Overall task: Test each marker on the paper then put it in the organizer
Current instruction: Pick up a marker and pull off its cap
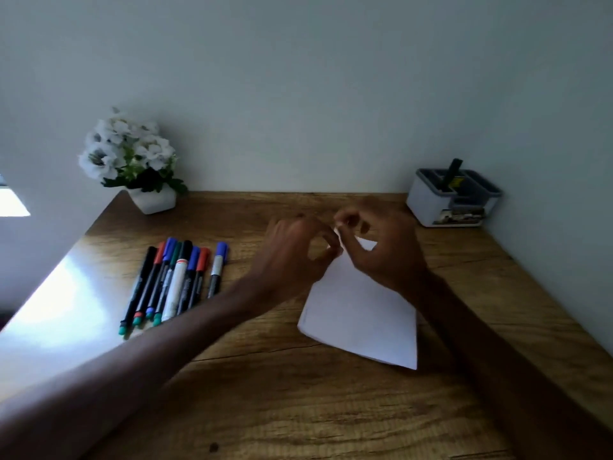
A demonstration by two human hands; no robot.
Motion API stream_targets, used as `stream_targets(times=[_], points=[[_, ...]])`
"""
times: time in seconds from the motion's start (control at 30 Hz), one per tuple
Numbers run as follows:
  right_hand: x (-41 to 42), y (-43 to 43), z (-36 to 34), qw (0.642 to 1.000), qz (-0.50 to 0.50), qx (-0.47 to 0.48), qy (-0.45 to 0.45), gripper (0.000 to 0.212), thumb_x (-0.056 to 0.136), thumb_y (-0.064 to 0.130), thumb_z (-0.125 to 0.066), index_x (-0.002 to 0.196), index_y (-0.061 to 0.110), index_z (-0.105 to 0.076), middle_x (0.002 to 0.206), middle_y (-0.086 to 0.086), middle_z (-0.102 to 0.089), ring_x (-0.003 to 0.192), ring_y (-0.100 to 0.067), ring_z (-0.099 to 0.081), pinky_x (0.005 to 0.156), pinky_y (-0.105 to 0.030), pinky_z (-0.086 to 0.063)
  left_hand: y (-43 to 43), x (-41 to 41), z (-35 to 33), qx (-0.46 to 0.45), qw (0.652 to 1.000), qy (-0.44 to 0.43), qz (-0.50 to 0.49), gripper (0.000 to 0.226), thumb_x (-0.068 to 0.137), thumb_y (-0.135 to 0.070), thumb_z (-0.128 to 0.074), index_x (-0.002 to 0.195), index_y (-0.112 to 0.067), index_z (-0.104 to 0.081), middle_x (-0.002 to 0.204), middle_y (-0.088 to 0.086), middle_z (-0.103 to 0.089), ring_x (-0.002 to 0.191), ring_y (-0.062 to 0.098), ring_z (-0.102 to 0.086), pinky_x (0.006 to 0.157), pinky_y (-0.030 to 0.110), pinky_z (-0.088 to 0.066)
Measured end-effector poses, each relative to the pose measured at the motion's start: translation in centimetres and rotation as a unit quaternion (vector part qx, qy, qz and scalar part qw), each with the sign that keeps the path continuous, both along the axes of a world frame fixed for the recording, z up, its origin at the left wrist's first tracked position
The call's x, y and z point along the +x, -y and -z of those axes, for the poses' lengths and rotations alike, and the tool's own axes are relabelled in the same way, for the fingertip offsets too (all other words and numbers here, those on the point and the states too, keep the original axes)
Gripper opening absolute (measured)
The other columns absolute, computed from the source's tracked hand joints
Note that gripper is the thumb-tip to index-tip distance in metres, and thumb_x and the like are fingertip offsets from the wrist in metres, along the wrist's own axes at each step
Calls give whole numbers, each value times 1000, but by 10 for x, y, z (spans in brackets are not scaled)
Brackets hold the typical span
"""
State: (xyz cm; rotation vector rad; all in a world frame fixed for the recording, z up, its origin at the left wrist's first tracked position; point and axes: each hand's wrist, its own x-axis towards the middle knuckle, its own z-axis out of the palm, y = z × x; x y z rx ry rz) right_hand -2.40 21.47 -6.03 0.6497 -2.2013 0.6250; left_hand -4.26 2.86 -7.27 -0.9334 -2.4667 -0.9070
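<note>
- The left hand is above the far end of the paper. Its fingers are curled and its thumb and forefinger pinch the paper's far left edge. Motion blur softens the contact.
- The right hand is just beside the left hand, on the other side of the same far corner. Its fingertips pinch the corner, which is lifted off the surface.
- Both forearms reach in from the near edge, one on each side of the paper.
- The paper is white and lies at an angle near the middle of the surface. Its near end rests flat. No marks can be made out on it.
- The markers lie side by side to the left of the paper, well apart from it, with caps in black, red, blue and green. One blue-capped marker lies just beside the group on its right.
- The organizer, a pale box with dark compartments, stands at the far right corner against the wall. One black marker stands tilted in it.
- A flower pot with white blooms stands at the far left corner.
</note>
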Motion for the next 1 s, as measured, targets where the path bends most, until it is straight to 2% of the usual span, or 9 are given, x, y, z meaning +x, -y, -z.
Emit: stream_targets(times=[0.1,0.2,0.27,0.43,0.53,0.67,0.8,0.9,1.0], points=[[12,25,9,996,-54,56,53,7,90,14,-70,97,14,-73,84,5,-69,70,-3,-54,60,-25,-48,35,4,-7,4,999,-15,-32,13,87,-25,-77,100,-25,-78,102,-9,-77,89,4,-68,82,29,-55],[18,42,13,993,-72,71,58,7,90,15,-70,96,15,-72,84,8,-69,69,-1,-54,60,-19,-45,78,9,-6,-5,994,-31,-109,10,86,-30,-76,95,-26,-78,91,-9,-77,74,3,-58,71,28,-47],[21,49,15,991,-93,72,63,5,91,15,-68,94,15,-72,85,6,-71,69,-3,-58,61,-16,-46,103,11,-6,-17,987,-34,-154,8,86,-30,-77,92,-26,-79,87,-9,-77,66,0,-54,70,26,-44],[23,55,22,989,-100,88,67,5,89,14,-71,93,13,-73,85,4,-72,70,-5,-62,66,-10,-45,133,16,-15,-70,972,36,-221,9,88,-35,-74,88,-26,-77,84,-9,-77,74,11,-70,67,32,-58],[22,55,24,988,-99,96,66,8,87,12,-74,95,13,-74,86,4,-73,70,-6,-63,65,-14,-49,134,16,-13,-153,951,51,-264,15,86,-37,-74,77,-24,-72,77,-5,-72,71,18,-68,57,29,-46],[22,54,23,988,-107,91,66,7,88,13,-73,95,12,-74,86,4,-72,69,-7,-63,62,-21,-53,133,18,-9,-190,943,63,-266,22,88,-38,-74,74,-22,-69,71,-5,-67,65,14,-62,53,26,-39],[23,54,23,988,-106,90,68,8,88,14,-73,96,12,-74,87,4,-73,70,-8,-64,61,-27,-55,127,22,-10,-187,948,79,-246,26,90,-41,-74,74,-20,-72,69,-6,-69,62,10,-62,54,27,-50],[23,54,22,988,-108,90,71,8,89,16,-72,96,12,-74,88,4,-73,70,-8,-64,62,-26,-55,122,25,-8,-182,948,74,-252,32,91,-50,-69,77,-22,-73,68,-8,-66,61,7,-58,51,25,-44],[25,54,19,988,-107,91,71,7,88,13,-73,95,12,-75,86,5,-73,69,-6,-63,61,-18,-52,116,29,-6,-191,943,73,-261,42,87,-60,-67,73,-21,-73,63,-7,-65,59,8,-58,55,28,-51]])
